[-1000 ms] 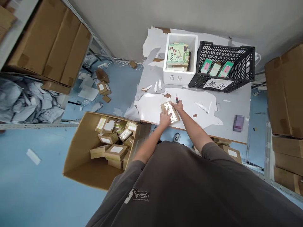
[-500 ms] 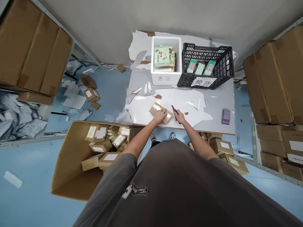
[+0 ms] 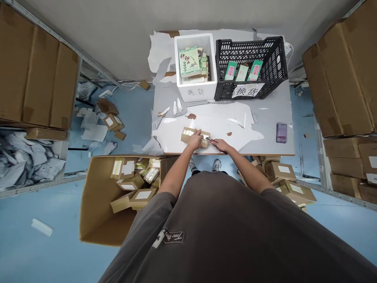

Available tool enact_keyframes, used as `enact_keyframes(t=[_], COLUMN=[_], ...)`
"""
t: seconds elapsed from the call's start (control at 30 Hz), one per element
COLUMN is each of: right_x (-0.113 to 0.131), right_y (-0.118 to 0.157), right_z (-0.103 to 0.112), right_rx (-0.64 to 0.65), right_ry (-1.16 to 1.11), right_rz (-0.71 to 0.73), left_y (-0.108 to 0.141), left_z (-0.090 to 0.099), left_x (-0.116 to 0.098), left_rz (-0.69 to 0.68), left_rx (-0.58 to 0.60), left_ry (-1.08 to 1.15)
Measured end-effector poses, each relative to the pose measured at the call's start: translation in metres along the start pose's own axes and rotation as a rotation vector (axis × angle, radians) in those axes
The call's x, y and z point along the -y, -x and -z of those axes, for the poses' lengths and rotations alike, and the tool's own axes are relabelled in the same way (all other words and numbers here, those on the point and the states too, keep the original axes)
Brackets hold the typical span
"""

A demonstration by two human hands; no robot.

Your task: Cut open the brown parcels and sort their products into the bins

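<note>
A small brown cardboard box [image 3: 186,135] with shiny tape along its top lies near the front edge of the table [image 3: 271,118]. My left hand [image 3: 195,139] is closed over the middle of it, gripping it against the tabletop. In my right hand [image 3: 220,145] is a red and black utility knife [image 3: 212,141], its tip pointing left and meeting the right part of the box's taped top. Whether the blade has gone into the tape is too small to tell.
Behind stand a white foam box [image 3: 196,93] with booklets and a black plastic crate [image 3: 220,92] with green packets. A phone [image 3: 281,133] lies at right. A large carton [image 3: 97,204] of small parcels is at my left; more parcels [image 3: 282,169] sit below the table's right side.
My right hand has turned the knife leftward and brought its tip onto the box. The box has been turned more level under my left hand. My view has shifted slightly.
</note>
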State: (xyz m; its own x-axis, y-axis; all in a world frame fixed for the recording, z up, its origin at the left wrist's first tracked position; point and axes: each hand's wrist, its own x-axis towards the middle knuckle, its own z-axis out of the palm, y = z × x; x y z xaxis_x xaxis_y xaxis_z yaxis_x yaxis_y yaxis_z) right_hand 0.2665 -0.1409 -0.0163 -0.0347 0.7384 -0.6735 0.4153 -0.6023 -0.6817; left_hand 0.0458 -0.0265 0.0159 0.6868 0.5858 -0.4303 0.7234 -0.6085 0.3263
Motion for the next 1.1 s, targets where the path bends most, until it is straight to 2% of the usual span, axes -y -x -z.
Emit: enact_keyframes(t=[0.17,0.37,0.9,1.1], right_x=[0.004,0.011,0.013,0.005], right_y=[0.002,0.008,0.008,0.007], right_z=[0.006,0.003,-0.001,-0.008], right_rx=[0.039,0.108,0.042,0.09], right_ry=[-0.043,-0.092,-0.014,-0.074], right_rz=[-0.024,-0.071,-0.019,-0.052], left_y=[-0.003,-0.006,-0.004,-0.007], left_z=[-0.003,-0.004,-0.006,-0.005], left_x=[0.001,0.0,0.004,0.006], left_rz=[0.017,0.031,0.012,0.01], left_rx=[0.028,0.047,0.046,0.06], left_ry=[0.032,0.022,-0.006,-0.006])
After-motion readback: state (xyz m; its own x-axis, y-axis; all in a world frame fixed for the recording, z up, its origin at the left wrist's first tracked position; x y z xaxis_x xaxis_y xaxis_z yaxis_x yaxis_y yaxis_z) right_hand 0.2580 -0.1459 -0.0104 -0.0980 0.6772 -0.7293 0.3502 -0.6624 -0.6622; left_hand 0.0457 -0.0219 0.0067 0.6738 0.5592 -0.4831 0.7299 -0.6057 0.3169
